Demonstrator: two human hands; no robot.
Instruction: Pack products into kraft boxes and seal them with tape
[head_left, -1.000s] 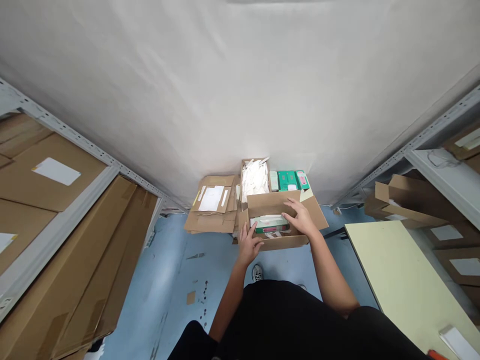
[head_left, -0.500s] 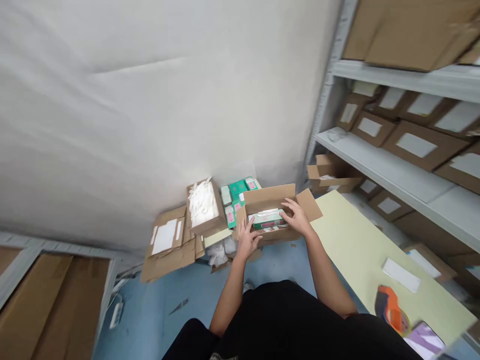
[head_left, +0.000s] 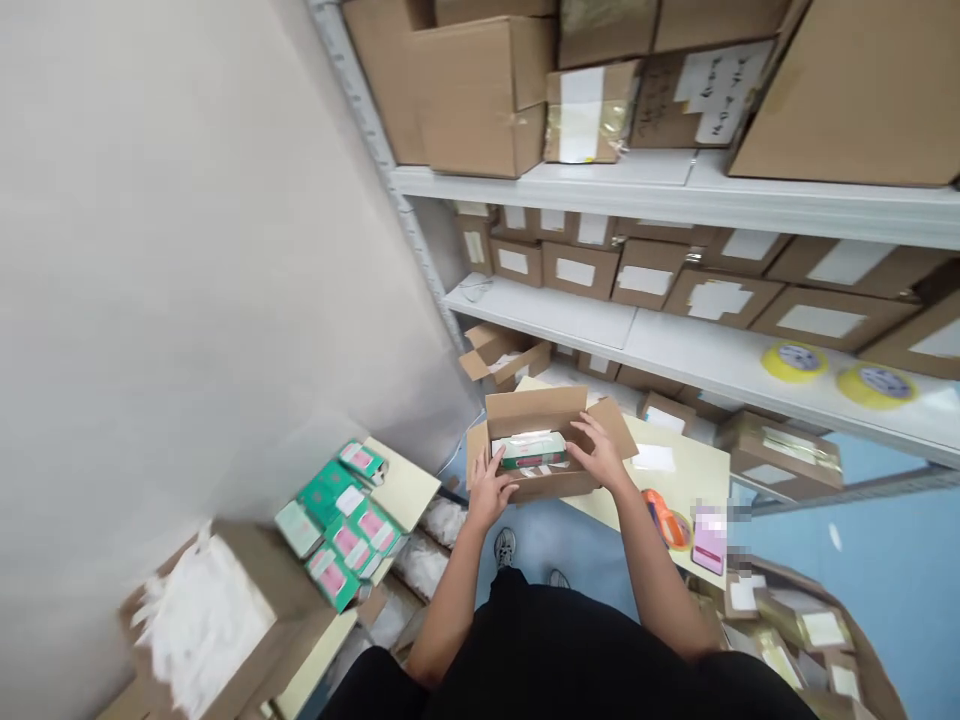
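Observation:
An open cardboard box [head_left: 537, 486] is between my two hands, its flaps folded outward. Inside it lies a green and white carton [head_left: 529, 451] with white paper around it. My left hand [head_left: 489, 490] grips the box at its left front corner, fingers over the rim and tips near the carton's left end. On the right side, my right hand [head_left: 598, 455] holds the box, its fingers reaching over the wall near the carton's right end. The box's underside is hidden; its front is over the near edge of a pale yellow table [head_left: 694, 470].
A tape dispenser [head_left: 664, 520], a phone [head_left: 709, 540] and a white paper stack [head_left: 654, 458] lie on that table. Shelves [head_left: 540, 312] with labelled boxes stand behind. To the left are several green cartons [head_left: 352, 535] and a box of white items [head_left: 206, 620].
My view has turned right, toward the shelves. Both hands have carried the cardboard box from beside the green cartons to the pale yellow table.

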